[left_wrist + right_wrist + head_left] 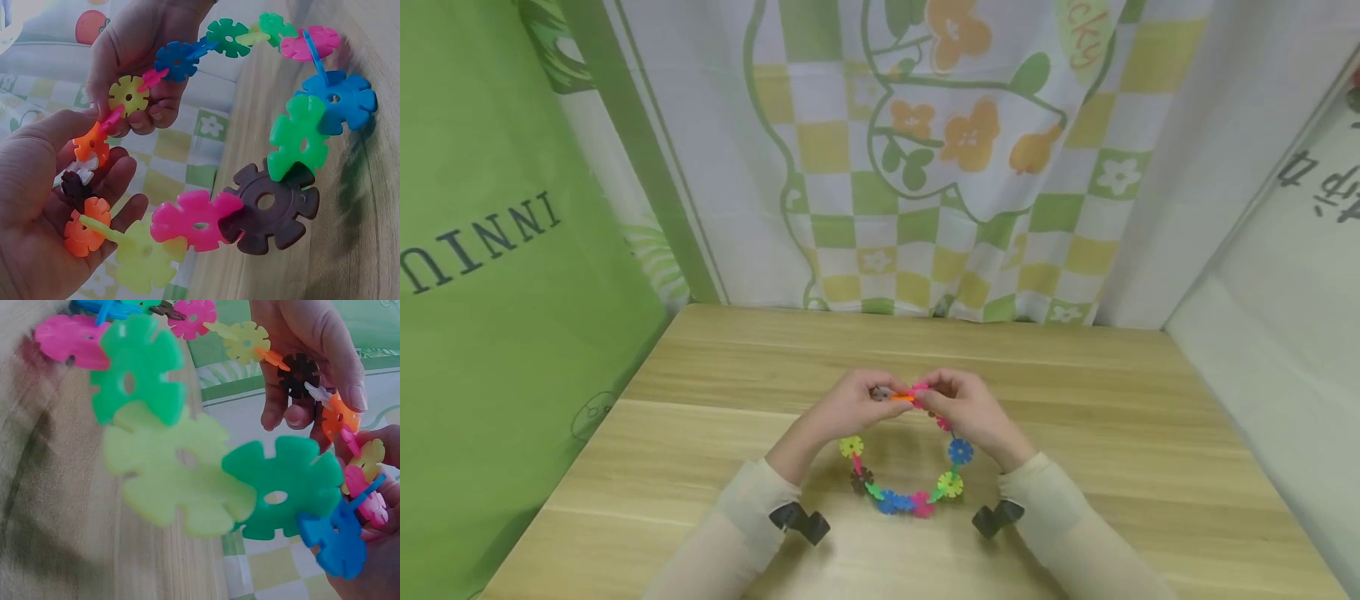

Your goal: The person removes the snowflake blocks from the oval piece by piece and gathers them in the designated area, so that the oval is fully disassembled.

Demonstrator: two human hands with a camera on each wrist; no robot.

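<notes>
A loop of plastic snowflake discs (960, 452), in several colours and slotted edge to edge, hangs between my two hands over the table. My left hand (850, 407) pinches an orange snowflake disc (92, 145) between thumb and fingers. White, dark brown and orange discs (86, 228) trail across its fingers. My right hand (972, 412) pinches a small pink snowflake disc (112, 119), which meets the orange one between the fingertips. A yellow disc (129, 97) beside it rests against the right fingers. The loop's lower part, with a brown disc (265, 201), hangs close over the wood.
The wooden table (1112, 417) spreads around both hands. A patterned curtain (955, 208) hangs along its back edge, a green cloth (490, 350) on the left and a white one (1277, 333) on the right. Black wrist mounts (801, 522) sit on both sleeves.
</notes>
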